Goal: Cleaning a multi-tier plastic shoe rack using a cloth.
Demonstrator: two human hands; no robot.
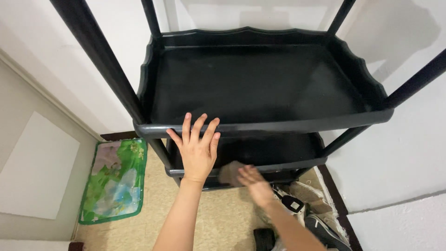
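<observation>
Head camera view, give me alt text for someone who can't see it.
A person's left hand presses flat on the front rim of a black plastic shelf rack, while the blurred right hand holds a brownish cloth against a lower shelf. Shoes lie on the floor beside it.

The scene is evenly and fairly brightly lit by soft, diffuse light that seems to fall from above and behind the camera. The white walls (404,153) are close to washed out, and a faint grey shadow lies on the wall at the upper right. The black shelf rack (260,125) takes a dull sheen on its top tray and front rim, with no hard glare; the tier below sits in deep shade. The left hand (197,148) is sharp, while the right hand (253,181) and the brownish cloth (231,172) it holds are smeared by motion blur. The rack's posts splay outward toward the edges, a wide-angle distortion.
</observation>
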